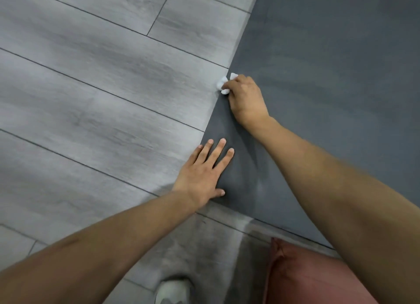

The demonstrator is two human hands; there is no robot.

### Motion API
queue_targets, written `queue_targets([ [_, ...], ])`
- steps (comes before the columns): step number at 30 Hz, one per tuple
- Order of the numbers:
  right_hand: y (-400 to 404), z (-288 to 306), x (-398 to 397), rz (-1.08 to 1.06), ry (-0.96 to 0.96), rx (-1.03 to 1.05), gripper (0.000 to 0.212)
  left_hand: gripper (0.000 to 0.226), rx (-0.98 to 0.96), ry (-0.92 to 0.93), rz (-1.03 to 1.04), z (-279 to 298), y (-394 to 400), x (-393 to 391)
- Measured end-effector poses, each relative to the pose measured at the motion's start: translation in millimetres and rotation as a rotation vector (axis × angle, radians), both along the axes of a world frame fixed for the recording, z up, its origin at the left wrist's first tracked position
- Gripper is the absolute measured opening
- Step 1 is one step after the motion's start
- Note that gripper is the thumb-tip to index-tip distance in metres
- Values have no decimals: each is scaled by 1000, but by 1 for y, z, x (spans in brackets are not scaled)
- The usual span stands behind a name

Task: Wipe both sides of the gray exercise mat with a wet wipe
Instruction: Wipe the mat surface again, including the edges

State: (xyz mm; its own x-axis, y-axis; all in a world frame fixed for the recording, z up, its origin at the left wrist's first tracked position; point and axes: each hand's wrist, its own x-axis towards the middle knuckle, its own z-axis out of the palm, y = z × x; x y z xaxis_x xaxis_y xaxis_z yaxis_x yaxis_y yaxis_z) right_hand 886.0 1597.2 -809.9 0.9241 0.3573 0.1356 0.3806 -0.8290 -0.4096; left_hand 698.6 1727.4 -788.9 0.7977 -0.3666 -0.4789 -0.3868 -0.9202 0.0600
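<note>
While my left hand (202,174) lies flat, fingers spread open, on the near left corner of the gray exercise mat (329,81), my right hand (244,97) is closed around a bunched white wet wipe (223,84) and presses it against the mat's left edge, farther up from that corner. There is only the head view to go by. In it the mat lies spread on the gray plank floor (91,87), its left edge running away from me and its near edge crossing below my right forearm. The wipe sits right where mat meets floor, part of it poking out beyond my knuckles. A pink cushion (306,276) and a pale shoe (173,291) show at the bottom, off the mat.

The mat looks thin, soft and limp, light enough to slide or ruck up under a firm stroke, so I judge my flat palm is what keeps the corner pinned. To turn it for the other side, I would pinch this same corner or the left edge and peel it over; it should fold easily. Faint streaks show on the surface, though I cannot tell whether they are damp.
</note>
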Motion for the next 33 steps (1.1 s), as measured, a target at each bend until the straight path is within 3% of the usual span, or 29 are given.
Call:
queue_targets([
  [4, 0, -1, -57, 86, -87, 120, 26, 105, -143, -181, 85, 6, 14, -12],
  [6, 1, 3, -85, 120, -102, 163, 25, 84, -224, -266, 242, 1, 27, -30],
  [9, 5, 4, -130, 185, -40, 184, 31, 55, -312, -283, 436, -10, 46, -53],
  [14, 0, -3, -190, 322, 78, 156, 31, 42, -373, -294, 501, -15, 52, -55],
  [17, -14, -6, -206, 447, 53, 119, 29, 28, -400, -352, 590, -11, 54, -44],
  [22, -26, 7, -164, 644, -189, -58, 21, 34, -479, -417, 412, -3, 32, -17],
  [25, -36, 15, -111, 460, -291, -60, 23, 34, -521, -488, 375, 1, 16, -1],
  [29, -51, 31, -29, -212, -314, 115, 20, 41, -495, -458, 278, -3, 3, 16],
  [31, -37, 25, -17, -210, -284, 90, 22, 55, -410, -372, 189, -6, -7, 24],
  [33, -23, 9, -23, -22, -202, -25, 25, 62, -331, -309, 132, -11, -18, 26],
])
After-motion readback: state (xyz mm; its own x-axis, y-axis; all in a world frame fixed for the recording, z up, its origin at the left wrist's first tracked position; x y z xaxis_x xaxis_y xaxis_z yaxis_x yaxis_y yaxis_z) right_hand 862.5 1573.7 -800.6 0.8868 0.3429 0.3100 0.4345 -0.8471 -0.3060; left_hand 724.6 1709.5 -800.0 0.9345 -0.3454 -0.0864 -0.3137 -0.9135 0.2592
